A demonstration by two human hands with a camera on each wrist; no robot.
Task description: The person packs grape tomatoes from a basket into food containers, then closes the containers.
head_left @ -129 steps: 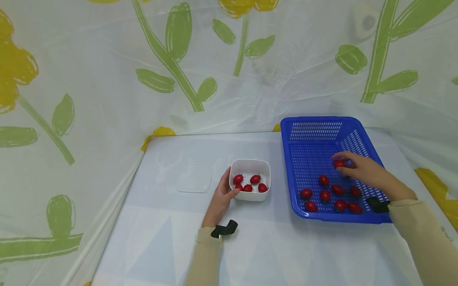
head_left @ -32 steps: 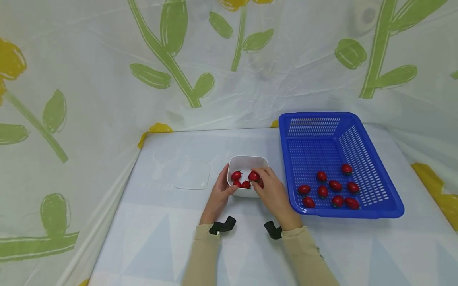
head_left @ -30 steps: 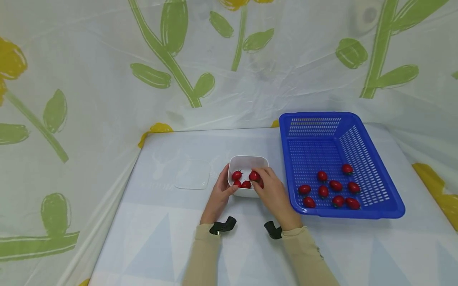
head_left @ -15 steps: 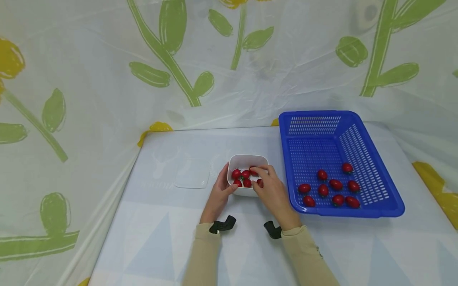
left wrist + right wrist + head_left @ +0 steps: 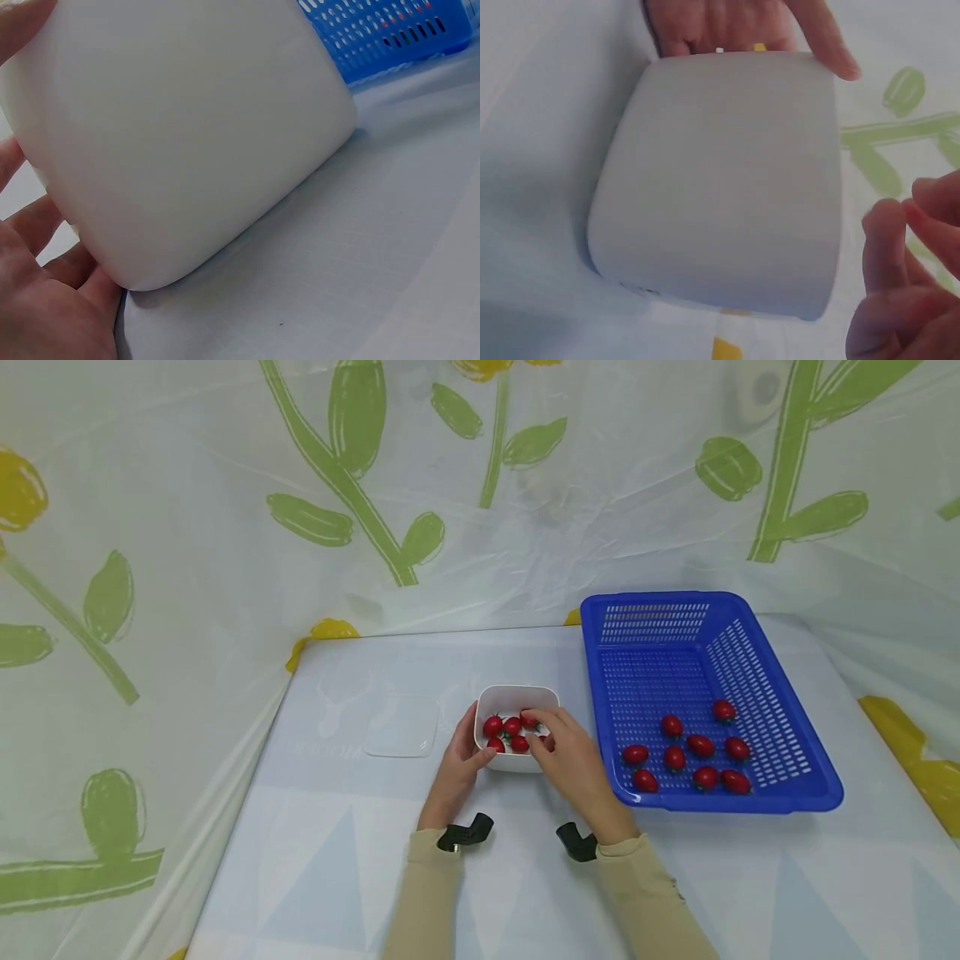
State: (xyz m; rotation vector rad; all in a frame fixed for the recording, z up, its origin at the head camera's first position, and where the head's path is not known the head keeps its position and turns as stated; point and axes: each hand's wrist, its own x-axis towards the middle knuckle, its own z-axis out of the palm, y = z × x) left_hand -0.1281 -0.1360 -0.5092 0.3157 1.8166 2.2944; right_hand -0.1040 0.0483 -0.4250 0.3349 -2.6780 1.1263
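Observation:
A small white square box [image 5: 517, 762] stands on the table with several red cherry tomatoes [image 5: 512, 727] inside. My left hand [image 5: 452, 777] grips its left side, thumb at the front wall. In the left wrist view, the fingers [image 5: 37, 225] lie along the box's side wall. Over the box's right rim reaches my right hand [image 5: 573, 768], its fingertips just above the tomatoes. Thumb and forefinger stand a little apart there, and they hide part of the tomatoes. In the right wrist view no tomato shows between the fingers [image 5: 885, 255].
Right of the box stands a blue perforated basket [image 5: 787, 802] with several more tomatoes [image 5: 700, 745] in its near half. A clear flat lid [image 5: 401, 727] lies left of the box. Behind the table hangs a flowered cloth [image 5: 480, 568].
My right hand has moved left from the basket to the box with a tomato, which now lies among the others. In the last second the fingers have shifted slightly there; the left hand keeps its grip.

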